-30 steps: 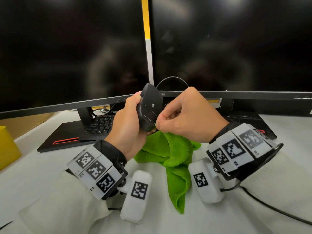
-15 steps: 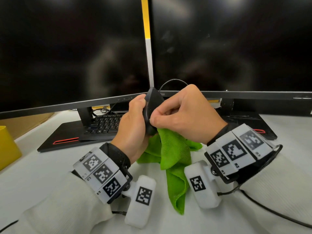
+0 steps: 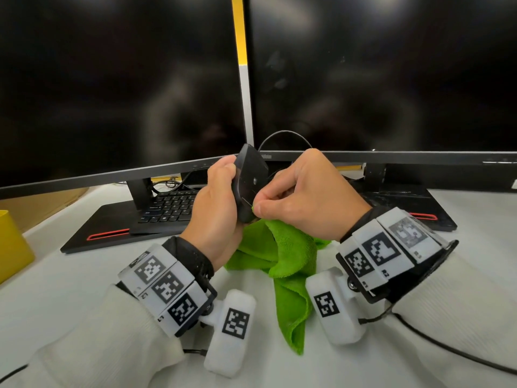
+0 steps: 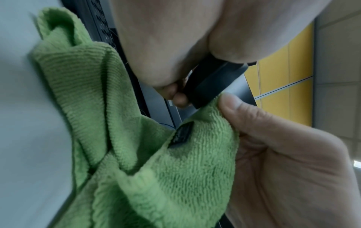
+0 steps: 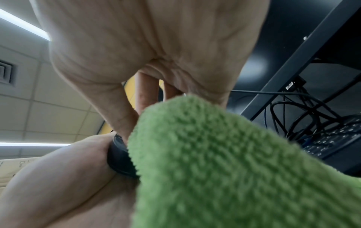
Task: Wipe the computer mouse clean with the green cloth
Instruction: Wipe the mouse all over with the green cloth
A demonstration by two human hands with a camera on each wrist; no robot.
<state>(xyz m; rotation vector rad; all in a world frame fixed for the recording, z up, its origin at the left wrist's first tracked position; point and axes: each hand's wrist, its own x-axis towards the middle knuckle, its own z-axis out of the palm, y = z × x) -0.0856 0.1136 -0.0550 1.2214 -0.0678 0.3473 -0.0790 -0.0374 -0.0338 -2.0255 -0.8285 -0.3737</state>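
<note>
My left hand (image 3: 221,197) grips the black computer mouse (image 3: 249,182) upright above the desk, its underside turned toward my right hand. My right hand (image 3: 296,197) pinches a bunched part of the green cloth (image 3: 282,264) and holds it against the mouse's lower end. The rest of the cloth hangs down onto the desk. In the left wrist view the mouse (image 4: 210,83) shows between my fingers, with the cloth (image 4: 152,154) and my right thumb (image 4: 244,114) at its edge. In the right wrist view the cloth (image 5: 224,162) covers most of the mouse (image 5: 119,158).
Two dark monitors (image 3: 363,79) stand close behind my hands on flat black bases. A black keyboard (image 3: 170,205) lies under the left monitor. A yellow box (image 3: 11,247) sits at the left edge. A cable (image 3: 447,351) trails across the white desk (image 3: 70,275) at the right.
The mouse has turned in my left hand, so its flat underside shows again. My right hand with the cloth has slid down from the mouse's middle to its lower end.
</note>
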